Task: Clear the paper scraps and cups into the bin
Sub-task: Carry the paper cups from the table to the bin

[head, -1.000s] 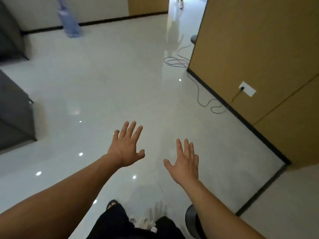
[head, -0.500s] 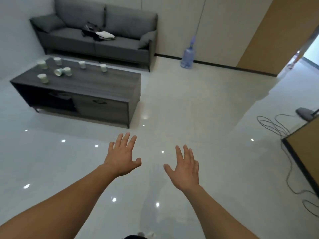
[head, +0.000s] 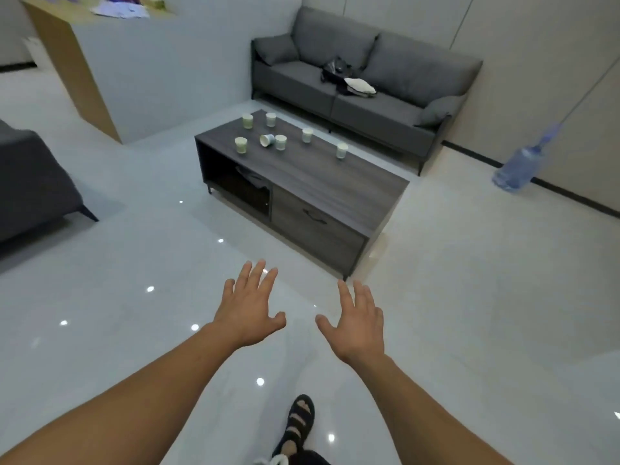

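Several pale paper cups stand on a dark grey coffee table [head: 335,182] ahead of me. One cup [head: 241,145] is nearest the table's left corner, one cup [head: 267,140] lies on its side, and another cup [head: 341,150] stands apart to the right. My left hand [head: 250,308] and my right hand [head: 357,322] are stretched out over the floor, fingers spread and holding nothing, well short of the table. No bin or paper scraps show.
A grey sofa [head: 365,85] with a black bag and a white cloth stands behind the table. A blue water bottle [head: 518,166] sits by the right wall. A dark seat [head: 30,186] is at left, a partition wall [head: 141,72] behind it. My sandalled foot [head: 297,424] is below.
The view has swung left from the wood-panelled corner to the seating area, and the coffee table now lies closer and central. Both hands stay open and outstretched.
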{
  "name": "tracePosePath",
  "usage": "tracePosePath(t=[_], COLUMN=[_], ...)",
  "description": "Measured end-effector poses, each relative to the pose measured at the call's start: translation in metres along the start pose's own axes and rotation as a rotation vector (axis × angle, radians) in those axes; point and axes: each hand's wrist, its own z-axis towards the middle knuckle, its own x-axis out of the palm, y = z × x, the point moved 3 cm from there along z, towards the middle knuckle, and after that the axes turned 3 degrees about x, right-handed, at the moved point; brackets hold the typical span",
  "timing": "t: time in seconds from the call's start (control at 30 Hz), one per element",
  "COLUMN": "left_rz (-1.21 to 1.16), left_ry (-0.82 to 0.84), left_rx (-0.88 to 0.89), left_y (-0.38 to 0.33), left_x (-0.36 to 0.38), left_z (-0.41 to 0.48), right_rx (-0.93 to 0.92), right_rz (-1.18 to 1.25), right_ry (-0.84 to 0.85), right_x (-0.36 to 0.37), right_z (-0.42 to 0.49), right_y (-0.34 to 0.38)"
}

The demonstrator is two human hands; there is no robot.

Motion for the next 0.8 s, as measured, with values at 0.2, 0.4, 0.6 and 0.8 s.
tracePosePath(t=[0.2, 0.4, 0.6, 0.8], left_rz=[0.014, -0.027, -0.079, -0.109], left_ry=[-0.022, -0.042, -0.022, -0.020], left_rx=[-0.133, -0.219, -0.230, -0.190], left_y=[0.057, 0.112, 0.192, 0.280], left_x=[-0.039, -0.062, -0.082, -0.126], left_z=[0.088, 0.164, 0.263, 0.361], right_rx=[-0.142, -0.210, -0.215, -0.183], right_rz=[0.001, -0.037, -0.056, -0.035], right_ry=[0.001, 0.040, 0.078, 0.114], right_x=[0.001, 0.002, 0.017, 0.017], right_z=[0.127, 0.223, 0.330, 0.425], right_y=[0.072, 0.133, 0.211, 0.297])
